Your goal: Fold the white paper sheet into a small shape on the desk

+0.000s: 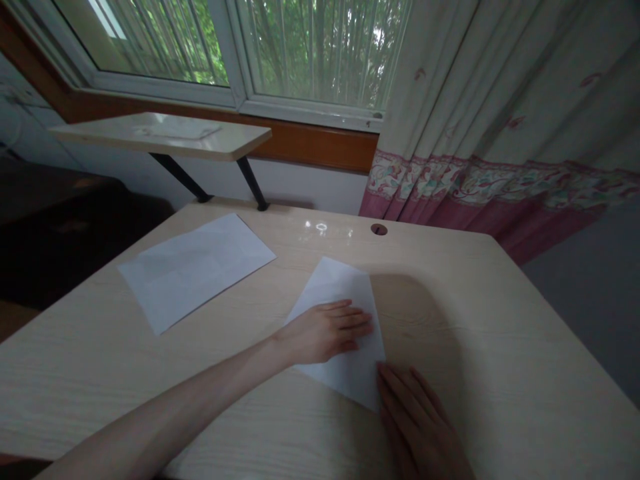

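Folded white paper (350, 370), long axis near-to-far, is held down on the desk (510, 373), right of the flat sheet (200, 270), by the flattened left hand (330, 331), near-right edge touched by the straight-fingered right hand (415, 407).

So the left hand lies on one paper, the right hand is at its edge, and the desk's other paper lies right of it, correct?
No: the head view shows the other paper left of the paper under the left hand; the rest stands.
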A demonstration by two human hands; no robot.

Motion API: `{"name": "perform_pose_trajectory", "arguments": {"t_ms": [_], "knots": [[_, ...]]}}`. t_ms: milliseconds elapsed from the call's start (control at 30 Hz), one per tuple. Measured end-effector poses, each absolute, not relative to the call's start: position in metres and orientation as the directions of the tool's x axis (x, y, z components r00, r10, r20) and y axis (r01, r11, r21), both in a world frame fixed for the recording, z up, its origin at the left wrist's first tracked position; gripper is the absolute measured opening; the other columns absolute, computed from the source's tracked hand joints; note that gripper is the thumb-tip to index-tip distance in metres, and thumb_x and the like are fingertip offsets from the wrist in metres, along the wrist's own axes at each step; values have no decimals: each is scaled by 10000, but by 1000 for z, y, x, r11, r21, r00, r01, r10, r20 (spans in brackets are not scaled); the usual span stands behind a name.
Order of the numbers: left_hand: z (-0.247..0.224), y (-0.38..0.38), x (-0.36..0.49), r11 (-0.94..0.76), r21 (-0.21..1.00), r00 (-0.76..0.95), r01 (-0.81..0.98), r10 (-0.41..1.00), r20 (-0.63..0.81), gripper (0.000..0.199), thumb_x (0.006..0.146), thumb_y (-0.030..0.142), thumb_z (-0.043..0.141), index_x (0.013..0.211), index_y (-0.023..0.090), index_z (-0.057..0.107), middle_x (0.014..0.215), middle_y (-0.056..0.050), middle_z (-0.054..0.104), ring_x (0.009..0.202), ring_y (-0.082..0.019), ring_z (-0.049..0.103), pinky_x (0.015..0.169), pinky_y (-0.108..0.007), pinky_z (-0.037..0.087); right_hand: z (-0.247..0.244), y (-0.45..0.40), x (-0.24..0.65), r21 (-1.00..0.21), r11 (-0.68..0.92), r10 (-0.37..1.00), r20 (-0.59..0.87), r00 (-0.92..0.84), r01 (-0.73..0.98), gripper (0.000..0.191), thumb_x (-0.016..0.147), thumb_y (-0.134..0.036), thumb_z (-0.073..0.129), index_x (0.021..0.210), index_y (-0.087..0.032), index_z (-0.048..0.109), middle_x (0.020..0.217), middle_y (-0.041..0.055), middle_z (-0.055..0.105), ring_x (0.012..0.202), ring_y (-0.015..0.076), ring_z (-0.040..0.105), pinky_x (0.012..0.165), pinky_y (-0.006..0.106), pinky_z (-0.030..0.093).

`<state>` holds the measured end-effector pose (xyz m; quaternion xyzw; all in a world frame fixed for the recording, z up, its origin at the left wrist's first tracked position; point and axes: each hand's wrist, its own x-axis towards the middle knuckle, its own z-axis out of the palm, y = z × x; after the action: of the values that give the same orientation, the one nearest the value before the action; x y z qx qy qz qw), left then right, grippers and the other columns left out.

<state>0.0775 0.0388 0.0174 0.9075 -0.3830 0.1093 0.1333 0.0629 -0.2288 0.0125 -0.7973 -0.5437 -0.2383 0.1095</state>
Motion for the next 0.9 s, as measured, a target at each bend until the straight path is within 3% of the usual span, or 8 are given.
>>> {"name": "perform_pose_trajectory", "arguments": {"t_ms": [300,500,667,900], "knots": [[20,39,74,-674,343,756,-655,-598,268,367,999,302,454,1304,128,563,1394,-86,530,1360,-229,407,1149,-357,334,7,-230,61,38,-417,788,513,340,908,483,946,-183,393,1426,-136,426,1240,65,653,1109,194,632,884,306,532],[19,38,73,-662,390,767,-640,-581,272,360,984,291,487,1290,124,577,1392,-88,532,1368,-241,395,1150,-371,338,7,-229,59,126,-428,808,497,316,895,439,945,-177,373,1355,-71,489,1261,97,636,1143,218,608,888,341,516],[19,38,74,-652,411,768,-637,-581,269,370,980,284,496,1307,124,561,1392,-98,530,1370,-238,392,1146,-372,343,6,-231,60,115,-418,821,473,321,901,411,919,-158,395,1289,-82,556,1302,92,609,1197,220,567,934,334,488],[17,38,74,-648,410,765,-642,-582,276,370,988,289,480,1310,124,557,1395,-91,528,1377,-234,380,1147,-376,343,8,-234,62,69,-422,821,451,349,904,473,923,-179,413,1387,-118,479,1343,73,577,1212,218,558,937,335,501]]}}
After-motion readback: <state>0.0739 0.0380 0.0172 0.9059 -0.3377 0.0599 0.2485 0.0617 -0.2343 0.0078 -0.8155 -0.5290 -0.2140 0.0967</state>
